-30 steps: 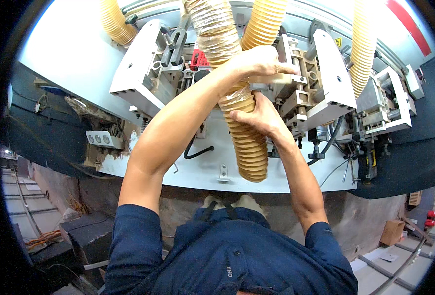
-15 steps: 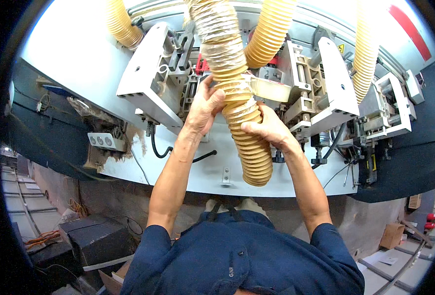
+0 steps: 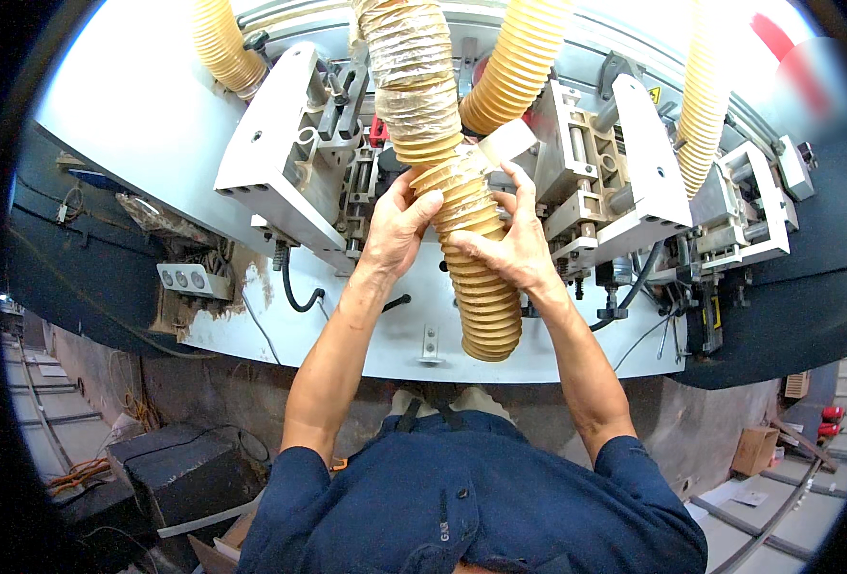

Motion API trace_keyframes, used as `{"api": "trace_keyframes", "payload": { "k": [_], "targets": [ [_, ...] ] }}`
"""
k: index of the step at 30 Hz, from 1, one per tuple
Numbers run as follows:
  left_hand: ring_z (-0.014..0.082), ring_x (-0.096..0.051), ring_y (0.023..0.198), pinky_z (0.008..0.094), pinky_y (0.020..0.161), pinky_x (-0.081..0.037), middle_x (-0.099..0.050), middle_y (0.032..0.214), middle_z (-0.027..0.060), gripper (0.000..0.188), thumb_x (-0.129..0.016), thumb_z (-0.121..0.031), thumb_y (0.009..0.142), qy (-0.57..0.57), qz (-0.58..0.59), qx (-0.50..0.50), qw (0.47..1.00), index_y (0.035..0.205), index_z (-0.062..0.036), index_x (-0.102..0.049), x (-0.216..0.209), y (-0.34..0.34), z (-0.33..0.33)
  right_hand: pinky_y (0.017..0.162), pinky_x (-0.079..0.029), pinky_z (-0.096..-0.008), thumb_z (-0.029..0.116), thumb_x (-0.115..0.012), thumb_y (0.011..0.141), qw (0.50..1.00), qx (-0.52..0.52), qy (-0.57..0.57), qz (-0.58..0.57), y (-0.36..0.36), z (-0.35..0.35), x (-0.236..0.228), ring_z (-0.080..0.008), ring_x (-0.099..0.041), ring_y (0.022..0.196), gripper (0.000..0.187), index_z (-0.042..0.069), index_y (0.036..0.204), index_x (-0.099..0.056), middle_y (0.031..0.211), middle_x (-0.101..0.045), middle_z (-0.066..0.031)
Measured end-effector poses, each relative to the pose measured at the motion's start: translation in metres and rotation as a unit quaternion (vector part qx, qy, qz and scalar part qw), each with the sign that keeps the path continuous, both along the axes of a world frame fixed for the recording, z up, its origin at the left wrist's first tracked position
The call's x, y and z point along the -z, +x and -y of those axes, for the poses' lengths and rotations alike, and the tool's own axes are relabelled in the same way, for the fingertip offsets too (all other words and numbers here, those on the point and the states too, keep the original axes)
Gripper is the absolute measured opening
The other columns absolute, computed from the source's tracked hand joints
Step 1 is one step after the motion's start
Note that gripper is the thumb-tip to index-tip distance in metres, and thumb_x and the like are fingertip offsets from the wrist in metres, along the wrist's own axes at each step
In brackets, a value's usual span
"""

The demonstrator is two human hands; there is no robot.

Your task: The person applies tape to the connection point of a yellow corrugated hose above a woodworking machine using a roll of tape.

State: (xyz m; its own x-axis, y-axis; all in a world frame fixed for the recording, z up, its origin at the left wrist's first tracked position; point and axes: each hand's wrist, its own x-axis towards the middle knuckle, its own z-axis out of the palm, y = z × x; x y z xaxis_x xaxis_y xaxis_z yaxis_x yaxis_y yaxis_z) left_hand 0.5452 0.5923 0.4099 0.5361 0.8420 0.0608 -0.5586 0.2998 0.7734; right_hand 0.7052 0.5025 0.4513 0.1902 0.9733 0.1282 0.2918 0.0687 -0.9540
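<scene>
A yellow ribbed flexible hose (image 3: 485, 297) hangs down in front of me, its lower end free above the pale machine panel. Its upper stretch is wrapped in clear, wrinkled tape (image 3: 409, 91). My left hand (image 3: 399, 230) curls round the hose's left side, thumb in front, fingertips hidden behind it. From the right, my right hand (image 3: 517, 239) grips the hose with its thumb across the front ribs. Just above the right fingers, a roll of tape (image 3: 509, 142) sticks out beside the hose, tilted; whether those fingers touch it I cannot tell.
White machine brackets with metal rods stand to the left (image 3: 289, 153) and right (image 3: 648, 167). More yellow hoses (image 3: 519, 67) come down behind. A small metal bracket (image 3: 430, 344) sits on the panel's front edge. Dark boxes (image 3: 189, 469) lie on the floor at lower left.
The tape roll has tipped and moved up and to the left, closer to the hose. My right fingers have risen and spread along the hose. The whole view has shifted slightly.
</scene>
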Motion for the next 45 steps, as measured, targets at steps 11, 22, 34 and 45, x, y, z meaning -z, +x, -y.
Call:
{"api": "trace_keyframes", "payload": {
  "k": [11,22,34,45],
  "targets": [
    [0.0187,-0.051,0.115,0.0330,0.100,-0.040,-0.054,0.125,0.0091,0.057,-0.067,-0.014,0.087,0.004,0.003,0.020,1.000,0.134,0.0028,-0.039,0.003,-0.001,-0.004,0.099,-0.042,-0.0353,0.027,-0.081,0.067,0.998,-0.028,0.025,-0.057,0.000,-0.007,0.015,-0.0255,-0.054,0.117,0.091,0.003,0.142,-0.034,0.127,-0.054,-0.0196],
    [0.0161,-0.052,0.117,0.0320,0.102,-0.041,-0.055,0.128,0.0087,0.049,-0.062,-0.023,0.091,0.068,0.027,0.223,0.972,0.133,-0.0007,-0.048,0.023,0.052,-0.042,0.104,-0.036,-0.0348,0.018,-0.078,0.070,0.982,-0.059,-0.007,-0.180,0.020,0.013,-0.001,-0.0215,-0.048,0.120,0.086,0.004,0.143,-0.034,0.132,-0.050,-0.0154],
    [0.0218,-0.060,0.095,0.0341,0.083,-0.047,-0.062,0.101,0.0139,0.043,-0.077,-0.019,0.071,0.399,-0.292,0.047,0.868,0.105,-0.0002,-0.056,0.034,0.022,-0.048,0.101,-0.038,-0.0341,0.038,-0.074,0.068,0.948,-0.051,-0.026,-0.314,0.023,0.006,0.001,-0.0213,-0.049,0.120,0.091,-0.001,0.141,-0.035,0.134,-0.047,-0.0140],
    [0.0161,-0.058,0.086,0.0285,0.083,-0.047,-0.061,0.093,0.0069,0.042,-0.063,-0.005,0.070,0.334,-0.389,-0.083,0.855,0.111,0.0001,-0.056,0.013,-0.058,-0.001,0.093,-0.046,-0.0332,0.027,-0.070,0.074,0.929,-0.062,-0.041,-0.362,0.026,-0.014,0.010,-0.0189,-0.056,0.108,0.073,0.002,0.136,-0.041,0.124,-0.054,-0.0112]
  ]
}}
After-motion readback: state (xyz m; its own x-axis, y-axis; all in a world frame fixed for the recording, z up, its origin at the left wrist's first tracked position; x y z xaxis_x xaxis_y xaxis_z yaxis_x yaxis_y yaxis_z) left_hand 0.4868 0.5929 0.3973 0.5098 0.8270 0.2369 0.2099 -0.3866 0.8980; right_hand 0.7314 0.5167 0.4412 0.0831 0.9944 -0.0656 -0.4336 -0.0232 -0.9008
